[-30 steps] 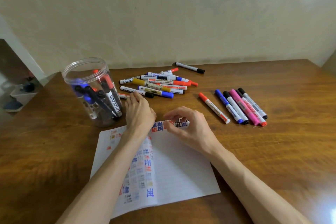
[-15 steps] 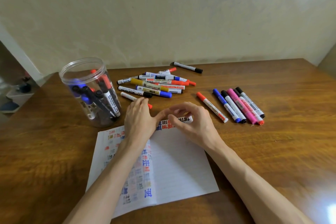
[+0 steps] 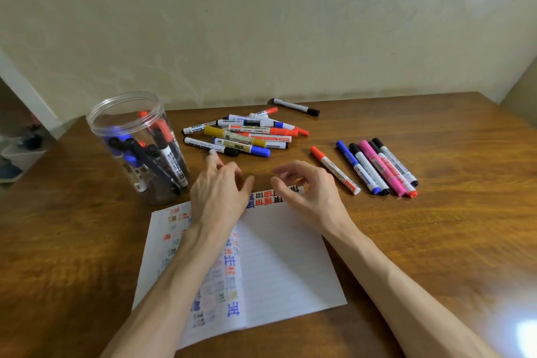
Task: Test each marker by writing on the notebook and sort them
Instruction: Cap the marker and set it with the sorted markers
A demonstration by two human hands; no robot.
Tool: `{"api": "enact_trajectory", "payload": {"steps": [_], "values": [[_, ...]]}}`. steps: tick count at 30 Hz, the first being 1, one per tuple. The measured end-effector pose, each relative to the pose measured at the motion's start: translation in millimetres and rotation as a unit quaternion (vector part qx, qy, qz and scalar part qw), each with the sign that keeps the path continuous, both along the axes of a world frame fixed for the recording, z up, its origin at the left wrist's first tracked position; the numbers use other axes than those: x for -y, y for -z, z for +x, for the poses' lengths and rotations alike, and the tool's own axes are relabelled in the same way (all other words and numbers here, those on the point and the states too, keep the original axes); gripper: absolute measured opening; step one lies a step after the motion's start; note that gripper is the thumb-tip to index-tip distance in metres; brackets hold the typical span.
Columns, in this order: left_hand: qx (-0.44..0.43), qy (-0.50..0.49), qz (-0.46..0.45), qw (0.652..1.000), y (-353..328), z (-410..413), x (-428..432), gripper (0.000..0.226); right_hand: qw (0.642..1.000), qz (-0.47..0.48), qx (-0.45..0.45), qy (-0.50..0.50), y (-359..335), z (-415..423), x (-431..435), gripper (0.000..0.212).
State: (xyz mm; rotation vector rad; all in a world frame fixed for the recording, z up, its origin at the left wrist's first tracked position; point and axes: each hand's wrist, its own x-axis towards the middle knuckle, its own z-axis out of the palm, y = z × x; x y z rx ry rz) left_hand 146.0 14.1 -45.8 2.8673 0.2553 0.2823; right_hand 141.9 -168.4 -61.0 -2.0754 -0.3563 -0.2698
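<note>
The fingers [image 3: 214, 167] of the left hand [image 3: 219, 197] reach forward, fairly straight, and rest on a white-barrelled marker [image 3: 214, 152] of which we see only one end. The thumb stands apart, so nothing is pinched. The right hand [image 3: 308, 192] is above the far edge of the notebook [image 3: 290, 264], its fingers loosely curled and holding nothing. The notebook lies open near the table's [image 3: 436, 241] near edge, its pages marked in red, blue and black. A clear jar [image 3: 125, 95] with markers in it stands toward the left edge. We see a loose pile of markers [image 3: 247, 136] toward the far edge, one black-capped marker [image 3: 295, 107] behind it, and a tidy row [image 3: 374, 167] toward the right edge.
</note>
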Motion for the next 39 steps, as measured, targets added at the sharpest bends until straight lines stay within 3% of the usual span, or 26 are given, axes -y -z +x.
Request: {"api": "enact_trajectory", "payload": {"steps": [3, 7, 10, 14, 21, 25, 29, 34, 37, 39], "values": [[-0.050, -0.011, -0.009, 0.999, -4, 1, 2, 0.037, 1.000, 0.002, -0.005, 0.004, -1, 0, 1, 0.018], [-0.049, -0.027, -0.040, 0.998, -10, 5, -6, 0.040, 1.000, -0.002, -0.009, -0.001, -3, -1, 1, 0.018], [-0.013, -0.042, -0.097, 0.994, -9, 5, -10, 0.037, 1.000, -0.004, -0.012, -0.001, -3, -2, 1, 0.017], [0.103, -0.040, -0.162, 0.981, -12, -6, -10, 0.025, 1.000, 0.003, -0.013, 0.000, -2, -2, 0, 0.016], [0.294, 0.081, -0.288, 0.908, -25, -33, -9, 0.011, 0.996, 0.043, -0.075, -0.014, -10, -3, -3, 0.022], [0.255, 0.148, -0.414, 0.861, -26, -43, -2, 0.014, 0.980, 0.122, -0.153, -0.037, -16, -9, -6, 0.034], [0.202, 0.140, -0.494, 0.834, -18, -43, 0, 0.014, 0.971, 0.183, -0.153, -0.017, -17, -10, -3, 0.038], [0.145, 0.135, -0.517, 0.833, -10, -41, -5, 0.018, 0.970, 0.206, -0.126, -0.013, -14, -9, -2, 0.032], [0.106, 0.152, -0.454, 0.872, -6, -38, -9, 0.028, 0.961, 0.258, -0.101, -0.007, -10, -6, -1, 0.021], [0.087, 0.162, -0.364, 0.913, -3, -38, -9, 0.035, 0.954, 0.291, -0.078, -0.016, -13, -8, -3, 0.025]]}}
